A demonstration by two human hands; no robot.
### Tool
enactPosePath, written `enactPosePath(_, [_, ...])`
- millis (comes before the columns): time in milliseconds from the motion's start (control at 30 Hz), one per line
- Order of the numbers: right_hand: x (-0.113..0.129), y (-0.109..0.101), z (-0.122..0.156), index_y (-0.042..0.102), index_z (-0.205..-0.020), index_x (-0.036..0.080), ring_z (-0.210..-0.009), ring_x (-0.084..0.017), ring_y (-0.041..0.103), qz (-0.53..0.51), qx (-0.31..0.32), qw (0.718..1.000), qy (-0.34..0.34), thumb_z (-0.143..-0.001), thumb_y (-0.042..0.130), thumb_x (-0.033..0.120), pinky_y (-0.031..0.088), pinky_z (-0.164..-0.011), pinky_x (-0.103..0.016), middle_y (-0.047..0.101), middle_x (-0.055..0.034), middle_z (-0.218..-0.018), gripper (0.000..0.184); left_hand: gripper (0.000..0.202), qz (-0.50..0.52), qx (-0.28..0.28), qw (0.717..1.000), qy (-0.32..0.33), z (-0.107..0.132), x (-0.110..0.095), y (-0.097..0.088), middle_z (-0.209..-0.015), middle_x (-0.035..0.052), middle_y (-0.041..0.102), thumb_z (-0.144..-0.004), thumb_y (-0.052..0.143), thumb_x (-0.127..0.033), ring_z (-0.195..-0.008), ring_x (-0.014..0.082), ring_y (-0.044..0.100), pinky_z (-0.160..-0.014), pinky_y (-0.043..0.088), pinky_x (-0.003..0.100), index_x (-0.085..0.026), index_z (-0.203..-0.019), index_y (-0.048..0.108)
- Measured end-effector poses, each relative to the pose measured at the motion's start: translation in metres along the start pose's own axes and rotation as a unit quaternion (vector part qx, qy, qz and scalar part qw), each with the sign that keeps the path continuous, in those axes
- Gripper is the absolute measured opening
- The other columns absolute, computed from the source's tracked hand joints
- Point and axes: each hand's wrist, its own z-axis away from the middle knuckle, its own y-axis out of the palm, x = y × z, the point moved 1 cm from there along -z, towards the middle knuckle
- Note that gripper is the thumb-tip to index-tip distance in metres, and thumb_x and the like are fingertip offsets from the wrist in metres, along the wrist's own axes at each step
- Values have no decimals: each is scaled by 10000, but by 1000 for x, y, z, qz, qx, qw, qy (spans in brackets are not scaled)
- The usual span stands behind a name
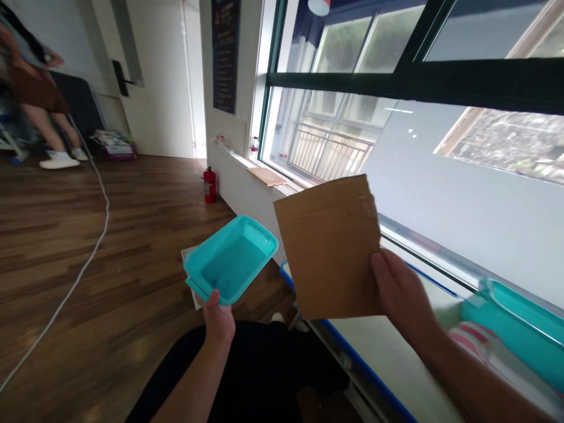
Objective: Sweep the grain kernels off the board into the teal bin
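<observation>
My left hand (219,319) grips the near edge of a shallow turquoise plastic tray (233,261), thumb over the rim, and holds it above the floor. Nothing shows inside the tray. A flat piece of brown cardboard (328,252) with one torn edge is pinched in my right hand (403,288). It is held up over the edge of a pale table with a blue rim (388,393). Below my right forearm, a pink-and-white striped item (473,341) lies beside a larger turquoise bin (520,329) on the table.
A white cable (94,247) runs across the wooden floor. The red fire extinguisher (210,185) stands by the wall. On the windowsill lies another cardboard piece (267,176). At far left a person (37,88) stands near the door (154,76). A white object (194,296) shows behind the tray.
</observation>
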Motion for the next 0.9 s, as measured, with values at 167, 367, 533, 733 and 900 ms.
enactPosePath(167, [4,71,-31,661,-872,208,-824,-251,636,-127,57,990,28,-862,431,614,467,-744,-379,717,-64,-853,467,824,7,-6,1000,23,1,-1,-8,-1473,85,512,-691,709,-484,-1368,318,468,-1048,477,525,-342,-1435,386])
enactPosePath(367, [-5,110,-32,691,-855,218,-776,-242,678,-362,149,898,200,-764,638,584,529,-749,-373,746,-41,-827,381,898,36,-50,998,-19,-3,-1,-6,-1500,82,497,-587,773,-499,-1422,347,401,-1150,368,544,-302,-1402,451])
enactPosePath(533, [-9,141,-7,730,-970,234,-810,-248,719,-484,238,796,274,-753,701,551,561,-784,-378,779,-33,-905,385,822,92,-26,995,-20,8,-7,-13,-1449,-1,567,-532,803,-569,-1464,380,322,-1192,313,563,-352,-1296,591])
enactPosePath(733, [-13,155,11,724,-1057,264,-1063,-252,681,-498,213,801,257,-748,678,636,487,-1008,-391,765,-13,-1081,485,724,79,159,980,-89,25,-6,-46,-1252,23,706,-577,857,-511,-1415,379,415,-1147,402,574,-378,-1252,633])
enactPosePath(900, [-15,151,6,665,-1032,269,-959,-244,680,-554,193,776,232,-724,687,650,532,-862,-381,753,-13,-1025,490,526,43,260,954,-145,13,-4,-63,-1120,15,757,-637,850,-473,-1349,349,509,-1148,417,519,-349,-1126,701])
